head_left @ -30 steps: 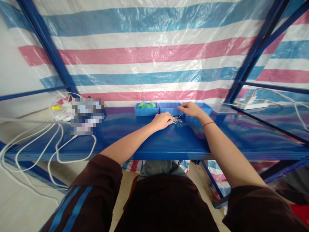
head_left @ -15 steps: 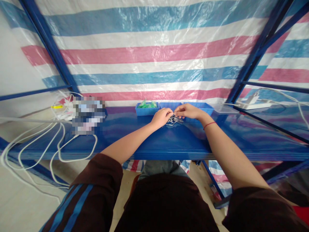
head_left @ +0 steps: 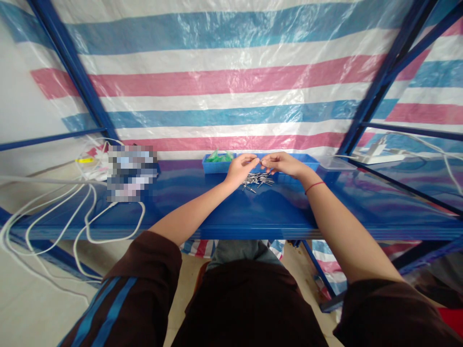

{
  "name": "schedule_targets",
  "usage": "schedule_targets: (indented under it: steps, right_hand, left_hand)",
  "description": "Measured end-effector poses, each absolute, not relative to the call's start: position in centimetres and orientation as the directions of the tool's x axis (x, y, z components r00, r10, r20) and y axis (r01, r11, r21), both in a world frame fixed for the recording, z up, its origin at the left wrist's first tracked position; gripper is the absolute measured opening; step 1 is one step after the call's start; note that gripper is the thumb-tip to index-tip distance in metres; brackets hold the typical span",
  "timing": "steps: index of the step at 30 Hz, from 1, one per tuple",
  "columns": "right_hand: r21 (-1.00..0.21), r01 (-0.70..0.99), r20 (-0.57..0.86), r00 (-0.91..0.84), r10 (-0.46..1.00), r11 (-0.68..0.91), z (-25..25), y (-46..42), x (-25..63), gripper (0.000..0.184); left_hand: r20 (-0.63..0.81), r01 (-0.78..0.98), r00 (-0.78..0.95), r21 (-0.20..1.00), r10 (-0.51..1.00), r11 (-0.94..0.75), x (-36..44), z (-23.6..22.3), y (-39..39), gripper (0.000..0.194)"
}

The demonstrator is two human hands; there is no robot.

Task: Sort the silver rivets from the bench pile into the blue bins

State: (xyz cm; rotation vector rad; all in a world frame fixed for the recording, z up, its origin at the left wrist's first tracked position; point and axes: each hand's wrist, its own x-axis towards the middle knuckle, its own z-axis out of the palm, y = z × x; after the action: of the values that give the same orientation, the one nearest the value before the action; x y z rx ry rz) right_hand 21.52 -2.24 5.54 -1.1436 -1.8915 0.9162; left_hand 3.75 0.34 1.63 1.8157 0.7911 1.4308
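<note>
My left hand [head_left: 239, 169] and my right hand [head_left: 284, 164] are raised a little above the blue shelf [head_left: 253, 212], fingertips almost meeting. Each hand is pinched on something too small to make out. Just below them lies a small pile of thin metal pins [head_left: 256, 181]. Behind the hands stand three small blue bins: the left bin [head_left: 217, 164] holds green pieces, the middle bin [head_left: 257, 159] and the right bin [head_left: 307, 161] are partly hidden by my hands.
White cables [head_left: 87, 212] loop over the shelf's left part, beside a blurred-out object [head_left: 130, 172]. A clear plastic tray [head_left: 336, 164] sits right of the bins. Blue frame posts [head_left: 365, 111] rise at both sides, with a striped tarp [head_left: 231, 82] behind.
Both hands rose from the shelf and came together above the pins. The pile of pins, earlier under my left hand, now lies uncovered.
</note>
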Motion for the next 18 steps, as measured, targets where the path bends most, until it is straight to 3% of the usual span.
schedule_targets:
  steps: [11,18]
  right_hand:
    - [-0.904,0.357,0.069,-0.422,0.904,0.236,5.08,-2.12,21.52,0.030]
    - [-0.877,0.377,0.168,-0.339,0.926,0.297,5.18,-2.07,21.38,0.030]
  left_hand:
    - [0.604,-0.011,0.178,0.791,0.777,-0.612,3.79,2.02,-0.20,0.013]
    - [0.588,-0.094,0.242,0.806,0.772,-0.584,3.95,1.68,0.09,0.013]
